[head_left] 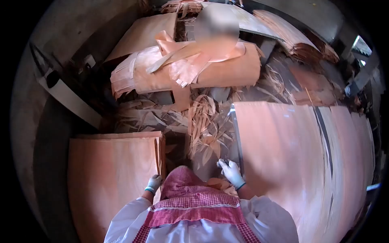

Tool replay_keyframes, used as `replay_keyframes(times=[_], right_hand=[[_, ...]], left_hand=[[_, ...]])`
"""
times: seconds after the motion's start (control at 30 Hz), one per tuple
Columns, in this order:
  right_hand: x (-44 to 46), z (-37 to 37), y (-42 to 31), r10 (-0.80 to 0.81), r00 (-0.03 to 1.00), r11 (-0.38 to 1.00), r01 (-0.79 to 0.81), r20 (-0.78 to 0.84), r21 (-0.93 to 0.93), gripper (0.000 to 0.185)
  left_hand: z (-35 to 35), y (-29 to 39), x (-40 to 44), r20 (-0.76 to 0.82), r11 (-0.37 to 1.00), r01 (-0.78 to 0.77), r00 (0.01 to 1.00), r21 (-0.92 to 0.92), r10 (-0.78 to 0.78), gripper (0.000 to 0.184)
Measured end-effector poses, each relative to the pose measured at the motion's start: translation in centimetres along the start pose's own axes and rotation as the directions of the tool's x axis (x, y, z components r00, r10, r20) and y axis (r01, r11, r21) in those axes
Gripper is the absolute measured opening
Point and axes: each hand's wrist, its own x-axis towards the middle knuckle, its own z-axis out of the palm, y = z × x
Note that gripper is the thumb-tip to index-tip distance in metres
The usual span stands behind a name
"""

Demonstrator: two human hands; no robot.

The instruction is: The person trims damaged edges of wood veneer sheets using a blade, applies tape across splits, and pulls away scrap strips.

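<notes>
My left hand (153,183), in a white glove with a green cuff, is closed at the right edge of a stack of thin wood veneer sheets (109,174). Its fingers curl at the sheet edge; their tips are partly hidden. My right hand (231,172), also gloved, is closed beside the left edge of a wider veneer stack (279,141). A small dark thing shows at its fingertips, too small to name. Between the hands lies my checked red apron (188,186), with some crumpled veneer pieces (222,185) by the right wrist.
Veneer strips (204,117) litter the floor ahead. Beyond them lies a large bundle of veneer (219,75) with loose pieces on top. More veneer sheets (146,34) stand farther back, with another stack (287,34) at right. A pale beam (71,99) slants along the left.
</notes>
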Motion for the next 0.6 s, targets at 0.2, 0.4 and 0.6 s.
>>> replay_keyframes(times=[0.2,0.4,0.6], right_hand=[[11.1,0.3,-2.1,0.004,1.0,0.998,-0.004,0.011,0.06,0.023],[23.1,-1.0,-3.9,0.005,0.98,0.991,-0.032,-0.201,-0.133,0.025],[32.4,0.9,-14.0,-0.116,0.976,0.887,0.018,-0.185,-0.462,0.041]], left_hand=[[-8.3,-6.0,5.0,0.49,0.316,-0.463,0.872,0.828,-0.007,0.033],[-8.3,7.3,23.0,0.495,0.137,-0.476,0.831,0.869,-0.254,0.028],[-4.3,25.0,44.4,0.507,0.524,-0.374,0.852,0.765,-0.133,0.019]])
